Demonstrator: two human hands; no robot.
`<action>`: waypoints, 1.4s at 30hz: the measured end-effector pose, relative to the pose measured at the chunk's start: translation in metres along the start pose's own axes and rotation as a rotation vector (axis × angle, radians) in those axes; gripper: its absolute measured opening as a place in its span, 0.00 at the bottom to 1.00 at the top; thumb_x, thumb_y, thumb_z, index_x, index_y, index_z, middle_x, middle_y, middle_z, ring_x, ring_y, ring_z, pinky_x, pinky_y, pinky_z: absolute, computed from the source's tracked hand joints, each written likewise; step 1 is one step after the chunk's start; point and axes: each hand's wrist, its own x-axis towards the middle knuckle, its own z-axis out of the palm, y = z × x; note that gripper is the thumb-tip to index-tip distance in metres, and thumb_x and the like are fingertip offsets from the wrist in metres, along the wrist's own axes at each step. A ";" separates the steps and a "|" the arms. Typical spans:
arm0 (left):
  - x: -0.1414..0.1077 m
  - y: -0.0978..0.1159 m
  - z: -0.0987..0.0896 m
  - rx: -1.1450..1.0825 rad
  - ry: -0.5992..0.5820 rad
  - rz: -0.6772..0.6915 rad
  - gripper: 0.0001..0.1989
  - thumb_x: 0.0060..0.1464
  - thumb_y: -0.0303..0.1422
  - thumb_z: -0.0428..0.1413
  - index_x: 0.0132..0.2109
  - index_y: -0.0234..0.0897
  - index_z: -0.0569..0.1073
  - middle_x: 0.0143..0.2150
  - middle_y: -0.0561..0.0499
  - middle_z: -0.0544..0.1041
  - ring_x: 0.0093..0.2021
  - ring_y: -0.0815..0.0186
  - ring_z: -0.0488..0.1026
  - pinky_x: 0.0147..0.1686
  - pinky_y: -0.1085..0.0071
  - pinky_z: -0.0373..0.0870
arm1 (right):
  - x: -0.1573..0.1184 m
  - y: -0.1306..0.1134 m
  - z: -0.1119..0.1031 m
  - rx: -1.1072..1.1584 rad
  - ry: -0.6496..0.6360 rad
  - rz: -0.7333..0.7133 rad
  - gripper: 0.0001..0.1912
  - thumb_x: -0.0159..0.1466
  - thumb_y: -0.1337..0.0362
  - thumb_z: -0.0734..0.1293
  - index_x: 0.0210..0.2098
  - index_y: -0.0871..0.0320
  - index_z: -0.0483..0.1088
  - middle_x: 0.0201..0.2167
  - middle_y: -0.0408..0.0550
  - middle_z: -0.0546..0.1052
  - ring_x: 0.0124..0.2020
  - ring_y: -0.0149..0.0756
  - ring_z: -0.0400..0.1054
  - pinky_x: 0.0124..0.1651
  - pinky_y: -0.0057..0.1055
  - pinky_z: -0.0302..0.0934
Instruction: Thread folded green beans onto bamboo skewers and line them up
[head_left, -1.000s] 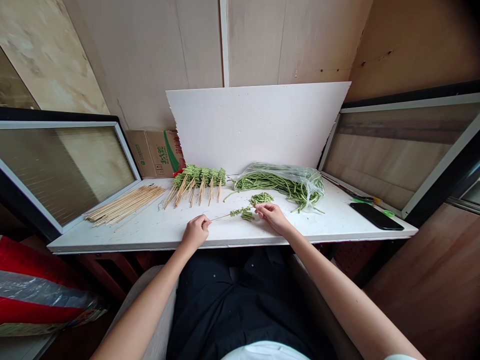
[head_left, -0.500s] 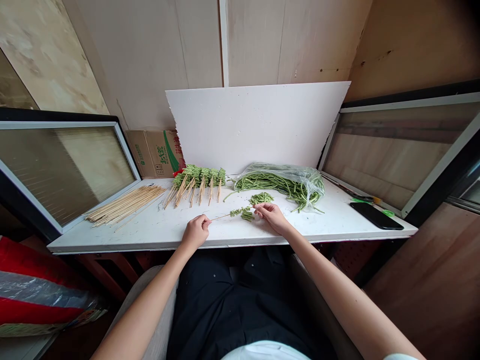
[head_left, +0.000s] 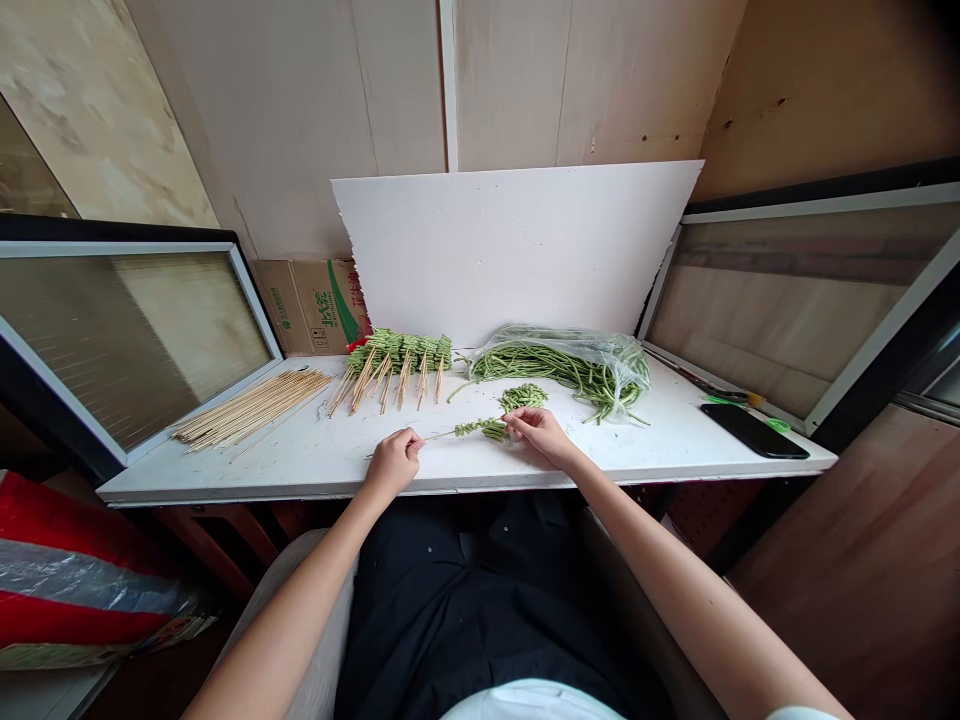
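Between the thumb and fingers of my left hand [head_left: 396, 458] is a thin bamboo skewer [head_left: 439, 436], its stick end poking out on the left. Short pieces of green bean [head_left: 472, 427] are threaded along its right part. My right hand [head_left: 538, 434] is closed in a pinch on the bean pieces at the skewer's right end; its fingertips partly hide them. Just under the skewer lies a small bunch of cut beans [head_left: 495, 432]. A heap of cut bean pieces [head_left: 523, 396] sits behind my right hand.
Finished bean skewers [head_left: 397, 355] lie stacked at the back, beside a cardboard box [head_left: 311, 305]. Bare skewers [head_left: 255, 408] are piled left. A plastic bag of long beans [head_left: 559, 360] lies back right. A black phone [head_left: 754, 430] rests on the white table [head_left: 300, 468].
The bean pieces on the skewer have shifted slightly left, and my right hand has moved a little left with them. More of the skewer's stick end shows left of my left hand.
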 end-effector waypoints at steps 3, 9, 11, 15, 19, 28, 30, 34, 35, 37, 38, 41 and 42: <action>0.000 -0.001 0.000 -0.003 -0.003 0.006 0.11 0.64 0.31 0.53 0.32 0.41 0.72 0.29 0.51 0.76 0.31 0.62 0.71 0.34 0.68 0.63 | 0.000 0.000 0.000 0.004 0.001 0.006 0.22 0.61 0.43 0.76 0.35 0.57 0.81 0.28 0.47 0.79 0.29 0.36 0.68 0.40 0.36 0.63; 0.000 -0.001 0.001 -0.011 -0.001 0.013 0.11 0.65 0.31 0.53 0.32 0.41 0.72 0.29 0.51 0.77 0.31 0.62 0.71 0.34 0.68 0.63 | 0.001 0.000 -0.001 0.011 0.004 0.010 0.23 0.60 0.42 0.76 0.35 0.57 0.81 0.30 0.48 0.80 0.29 0.35 0.68 0.39 0.35 0.63; 0.000 -0.001 0.001 -0.007 -0.004 0.011 0.11 0.65 0.31 0.53 0.32 0.41 0.73 0.30 0.51 0.77 0.31 0.62 0.72 0.34 0.68 0.64 | 0.001 -0.001 -0.002 0.021 0.010 0.020 0.22 0.60 0.42 0.77 0.35 0.57 0.81 0.31 0.48 0.81 0.29 0.35 0.68 0.40 0.35 0.64; 0.000 -0.002 0.003 -0.020 0.007 0.028 0.11 0.66 0.31 0.53 0.33 0.41 0.74 0.31 0.51 0.78 0.32 0.62 0.73 0.35 0.67 0.65 | 0.001 0.000 -0.003 0.070 0.019 0.022 0.22 0.60 0.43 0.77 0.35 0.56 0.81 0.30 0.47 0.80 0.30 0.35 0.68 0.41 0.34 0.64; 0.000 -0.003 0.005 -0.053 0.043 0.056 0.10 0.67 0.33 0.55 0.35 0.41 0.75 0.33 0.50 0.79 0.32 0.62 0.73 0.35 0.67 0.66 | 0.003 0.004 -0.005 0.104 0.046 0.041 0.22 0.59 0.42 0.77 0.36 0.55 0.82 0.33 0.47 0.81 0.29 0.34 0.66 0.39 0.34 0.64; 0.000 -0.001 0.002 -0.082 0.115 0.111 0.11 0.67 0.30 0.55 0.34 0.40 0.77 0.34 0.50 0.80 0.33 0.62 0.75 0.35 0.68 0.68 | 0.005 0.011 -0.008 0.128 0.110 0.052 0.23 0.58 0.43 0.78 0.40 0.55 0.85 0.38 0.51 0.84 0.37 0.39 0.72 0.38 0.33 0.63; 0.000 -0.002 0.002 -0.083 0.117 0.115 0.11 0.67 0.29 0.55 0.34 0.40 0.77 0.34 0.50 0.80 0.34 0.62 0.76 0.36 0.68 0.69 | 0.005 0.011 -0.010 0.101 0.120 0.037 0.23 0.59 0.43 0.78 0.41 0.55 0.86 0.41 0.51 0.84 0.40 0.41 0.73 0.39 0.33 0.63; 0.000 -0.004 0.003 -0.086 0.121 0.119 0.11 0.65 0.27 0.55 0.33 0.40 0.75 0.33 0.50 0.80 0.34 0.62 0.76 0.35 0.68 0.69 | 0.004 0.012 -0.010 0.126 0.137 0.050 0.22 0.57 0.44 0.79 0.40 0.55 0.86 0.43 0.52 0.84 0.41 0.41 0.73 0.40 0.33 0.63; 0.000 -0.004 0.003 -0.084 0.125 0.117 0.11 0.64 0.26 0.55 0.32 0.40 0.74 0.33 0.50 0.80 0.33 0.62 0.76 0.35 0.68 0.69 | 0.005 0.011 -0.008 0.140 0.147 0.058 0.22 0.56 0.44 0.79 0.39 0.55 0.86 0.43 0.52 0.84 0.42 0.41 0.73 0.39 0.33 0.63; 0.001 -0.006 0.003 -0.078 0.141 0.112 0.11 0.63 0.25 0.55 0.31 0.41 0.73 0.32 0.50 0.79 0.33 0.62 0.76 0.34 0.68 0.68 | 0.005 0.008 -0.001 0.169 0.184 0.071 0.21 0.55 0.44 0.80 0.36 0.55 0.85 0.41 0.53 0.84 0.42 0.42 0.74 0.38 0.33 0.63; 0.001 -0.007 0.003 -0.076 0.150 0.109 0.11 0.62 0.25 0.55 0.31 0.41 0.73 0.32 0.51 0.79 0.32 0.62 0.76 0.34 0.68 0.68 | 0.005 0.006 0.003 0.178 0.205 0.072 0.21 0.54 0.44 0.80 0.35 0.55 0.85 0.40 0.53 0.84 0.42 0.43 0.74 0.38 0.33 0.63; 0.001 -0.008 0.002 -0.078 0.172 0.105 0.11 0.60 0.23 0.54 0.30 0.41 0.72 0.31 0.51 0.79 0.32 0.62 0.76 0.34 0.68 0.69 | 0.004 0.002 0.013 0.170 0.249 0.055 0.22 0.52 0.43 0.81 0.32 0.56 0.84 0.38 0.54 0.84 0.43 0.45 0.75 0.37 0.34 0.63; 0.001 -0.009 0.001 -0.078 0.176 0.106 0.11 0.60 0.23 0.54 0.30 0.41 0.72 0.31 0.51 0.79 0.32 0.62 0.76 0.34 0.68 0.69 | 0.004 0.001 0.015 0.160 0.254 0.048 0.23 0.52 0.43 0.81 0.32 0.56 0.83 0.37 0.54 0.84 0.42 0.45 0.75 0.38 0.34 0.63</action>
